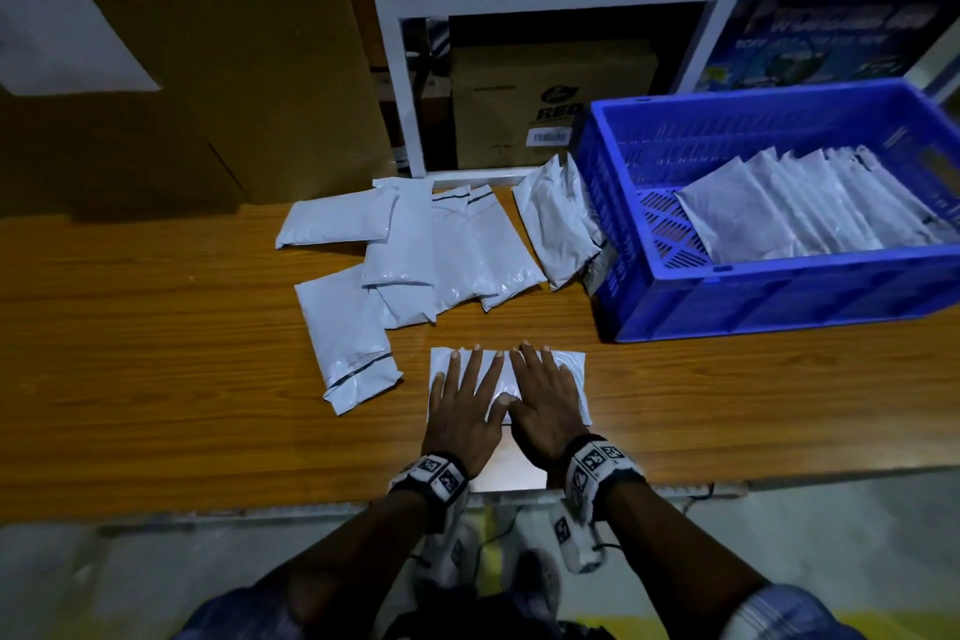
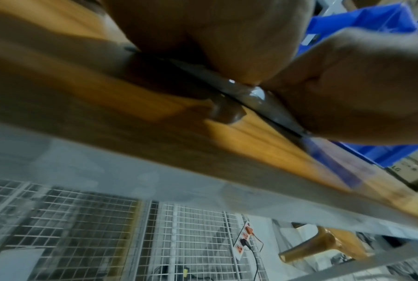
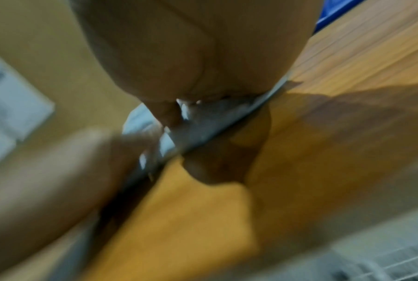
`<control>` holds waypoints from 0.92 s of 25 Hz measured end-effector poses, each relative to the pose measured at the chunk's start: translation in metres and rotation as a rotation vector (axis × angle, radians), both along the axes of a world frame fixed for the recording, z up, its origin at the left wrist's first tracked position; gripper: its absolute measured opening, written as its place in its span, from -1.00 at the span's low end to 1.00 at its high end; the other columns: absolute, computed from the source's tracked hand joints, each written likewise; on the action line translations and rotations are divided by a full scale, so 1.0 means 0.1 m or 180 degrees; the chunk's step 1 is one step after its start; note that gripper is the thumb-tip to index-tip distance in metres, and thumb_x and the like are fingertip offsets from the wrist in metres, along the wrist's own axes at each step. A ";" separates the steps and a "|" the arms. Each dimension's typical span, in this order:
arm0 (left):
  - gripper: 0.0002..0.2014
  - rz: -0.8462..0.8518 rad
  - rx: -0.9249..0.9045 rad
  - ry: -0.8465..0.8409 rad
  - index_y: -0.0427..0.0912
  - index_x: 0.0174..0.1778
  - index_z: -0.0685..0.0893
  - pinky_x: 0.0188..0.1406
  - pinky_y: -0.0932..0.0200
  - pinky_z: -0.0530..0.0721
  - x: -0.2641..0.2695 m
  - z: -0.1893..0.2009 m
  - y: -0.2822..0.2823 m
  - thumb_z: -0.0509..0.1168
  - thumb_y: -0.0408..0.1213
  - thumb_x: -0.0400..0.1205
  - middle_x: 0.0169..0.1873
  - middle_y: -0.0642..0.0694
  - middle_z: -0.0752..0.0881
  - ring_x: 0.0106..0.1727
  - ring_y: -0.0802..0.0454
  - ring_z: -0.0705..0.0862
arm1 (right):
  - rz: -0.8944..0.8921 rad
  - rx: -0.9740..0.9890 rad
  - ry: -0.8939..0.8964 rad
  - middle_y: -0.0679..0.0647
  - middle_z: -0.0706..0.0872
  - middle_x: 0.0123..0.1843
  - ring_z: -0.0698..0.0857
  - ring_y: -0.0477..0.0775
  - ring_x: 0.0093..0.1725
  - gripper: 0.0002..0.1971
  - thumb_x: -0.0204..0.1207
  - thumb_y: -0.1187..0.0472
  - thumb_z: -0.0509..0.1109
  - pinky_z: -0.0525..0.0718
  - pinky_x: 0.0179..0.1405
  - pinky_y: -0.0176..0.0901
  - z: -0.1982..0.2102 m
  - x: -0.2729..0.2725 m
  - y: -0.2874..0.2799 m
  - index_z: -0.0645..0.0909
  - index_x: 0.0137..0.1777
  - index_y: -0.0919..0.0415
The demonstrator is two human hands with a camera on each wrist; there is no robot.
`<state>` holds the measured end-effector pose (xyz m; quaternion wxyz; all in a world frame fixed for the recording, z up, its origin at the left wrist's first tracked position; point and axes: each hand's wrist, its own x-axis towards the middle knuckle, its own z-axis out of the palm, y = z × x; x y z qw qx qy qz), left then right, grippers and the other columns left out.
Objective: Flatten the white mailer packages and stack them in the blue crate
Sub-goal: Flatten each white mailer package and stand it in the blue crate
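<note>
Both hands flat on one mailer [image 1: 571,369] at the table's [image 1: 156,379] near edge: left hand [image 1: 465,411] & right hand [image 1: 545,405] side by side, fingers straight & spread, pressing down, gripping nothing. So flattening is mid-step on this one. Just beyond, a loose pile [image 1: 415,250] of approx. six mailers lies overlapped, not yet done; a couple more lean vs. the crate's [image 1: 779,291] outer wall. Further right, inside the crate, a row of mailers [image 1: 810,208] is already stacked. Roughly halfway, I'd judge.
</note>
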<state>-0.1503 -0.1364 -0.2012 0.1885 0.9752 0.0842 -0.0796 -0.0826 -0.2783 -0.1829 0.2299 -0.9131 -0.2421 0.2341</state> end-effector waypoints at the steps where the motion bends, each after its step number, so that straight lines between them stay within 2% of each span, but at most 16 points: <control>1: -0.37 0.0005 0.0031 -0.0001 0.28 0.72 -0.24 0.72 -0.17 -0.21 0.02 0.00 0.01 -0.51 0.29 0.68 0.71 0.15 -0.32 0.75 0.00 -0.35 | -0.0082 0.0173 0.0004 -0.21 -0.31 0.69 -0.34 -0.06 0.71 -0.37 0.73 0.04 0.00 -0.34 0.67 -0.02 0.03 0.01 -0.03 -0.14 0.75 -0.02; 3: -0.38 0.0037 0.0084 0.0000 0.29 0.73 -0.21 0.72 -0.18 -0.17 0.03 -0.01 0.01 -0.45 0.27 0.70 0.74 0.12 -0.26 0.75 -0.02 -0.33 | -0.0317 0.0287 -0.0196 -0.15 -0.26 0.72 -0.31 -0.01 0.72 -0.37 0.71 0.01 -0.06 -0.25 0.70 0.04 0.06 0.00 -0.07 -0.10 0.75 0.02; 6: -0.38 0.0051 0.0084 0.0005 0.28 0.74 -0.18 0.73 -0.19 -0.19 0.02 -0.03 0.01 -0.40 0.27 0.72 0.77 0.09 -0.21 0.75 -0.02 -0.33 | -0.0573 -0.0191 -0.0335 -0.04 -0.44 0.71 -0.44 0.06 0.68 -0.38 0.74 -0.13 -0.23 -0.32 0.68 0.11 0.04 -0.11 -0.08 -0.29 0.74 -0.01; 8: -0.37 0.0051 0.0071 -0.0031 0.26 0.75 -0.17 0.72 -0.19 -0.20 0.02 -0.05 0.01 -0.40 0.29 0.71 0.76 0.08 -0.21 0.75 -0.02 -0.33 | -0.0558 -0.0406 -0.0345 -0.03 -0.49 0.70 -0.46 0.06 0.68 -0.37 0.73 -0.17 -0.27 -0.34 0.66 0.11 0.01 -0.15 -0.06 -0.37 0.72 -0.02; 12: -0.35 0.0072 -0.0001 -0.0127 0.27 0.75 -0.12 0.73 -0.19 -0.19 0.02 -0.06 0.06 -0.33 0.32 0.71 0.74 0.13 -0.25 0.75 -0.03 -0.33 | -0.0482 -0.0480 -0.0344 -0.02 -0.47 0.71 -0.44 0.06 0.68 -0.37 0.72 -0.18 -0.29 -0.35 0.66 0.10 0.01 -0.12 -0.06 -0.35 0.72 -0.02; 15: -0.36 0.0153 0.0131 -0.0256 0.20 0.77 -0.06 0.73 -0.15 -0.20 -0.03 -0.07 0.05 -0.25 0.28 0.75 0.76 0.05 -0.20 0.76 -0.10 -0.31 | -0.0447 -0.0528 -0.0302 -0.02 -0.46 0.71 -0.42 0.07 0.69 -0.36 0.71 -0.19 -0.30 -0.35 0.66 0.10 0.00 -0.09 -0.06 -0.33 0.73 -0.03; 18: -0.36 0.0168 0.0197 -0.0117 0.22 0.75 -0.22 0.72 -0.15 -0.27 -0.09 -0.10 0.01 -0.34 0.27 0.74 0.75 0.03 -0.30 0.74 -0.08 -0.40 | -0.0386 -0.0574 -0.0237 -0.02 -0.47 0.71 -0.42 0.10 0.69 -0.36 0.71 -0.20 -0.30 -0.33 0.66 0.13 -0.01 -0.09 -0.06 -0.35 0.72 -0.03; 23: -0.33 0.0151 0.0076 -0.0039 0.25 0.74 -0.27 0.70 -0.09 -0.32 -0.08 -0.06 0.02 -0.42 0.33 0.68 0.74 0.07 -0.33 0.73 -0.02 -0.40 | -0.0059 -0.1067 0.0368 0.04 -0.53 0.68 -0.46 0.18 0.67 -0.29 0.71 -0.24 -0.20 -0.33 0.64 0.23 0.16 0.11 -0.02 -0.44 0.70 0.00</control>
